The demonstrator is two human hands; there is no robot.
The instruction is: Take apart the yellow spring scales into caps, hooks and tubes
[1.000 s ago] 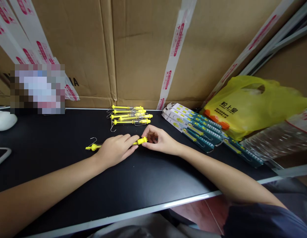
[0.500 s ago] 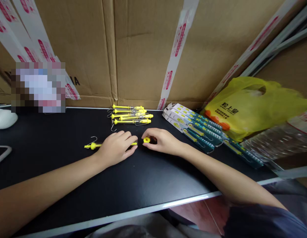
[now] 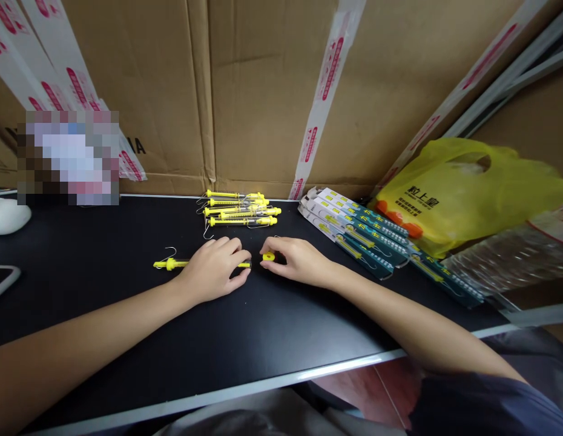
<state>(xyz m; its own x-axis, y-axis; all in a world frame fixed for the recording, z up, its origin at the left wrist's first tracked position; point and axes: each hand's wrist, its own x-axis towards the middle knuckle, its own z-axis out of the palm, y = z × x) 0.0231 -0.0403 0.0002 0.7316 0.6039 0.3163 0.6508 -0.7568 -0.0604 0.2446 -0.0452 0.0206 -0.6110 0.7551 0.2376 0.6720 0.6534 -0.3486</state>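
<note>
My left hand [image 3: 215,269] lies closed over a yellow spring scale [image 3: 172,264] on the black table [image 3: 127,339]. The scale's hooked yellow end sticks out to the left of my fingers. My right hand [image 3: 293,260] pinches a small yellow end cap [image 3: 269,257], held a short gap away from the scale's open right end. Both hands rest on the table surface near its middle.
A pile of several more yellow spring scales [image 3: 238,212] lies behind my hands. Boxed scales [image 3: 354,233] fan out to the right, beside a yellow plastic bag [image 3: 463,188]. Cardboard boxes [image 3: 263,91] wall the back. A white object [image 3: 6,215] sits far left.
The yellow end cap has come off the scale: a second ago it was on the tube's right end, now my right hand holds it apart. The left hand has barely moved.
</note>
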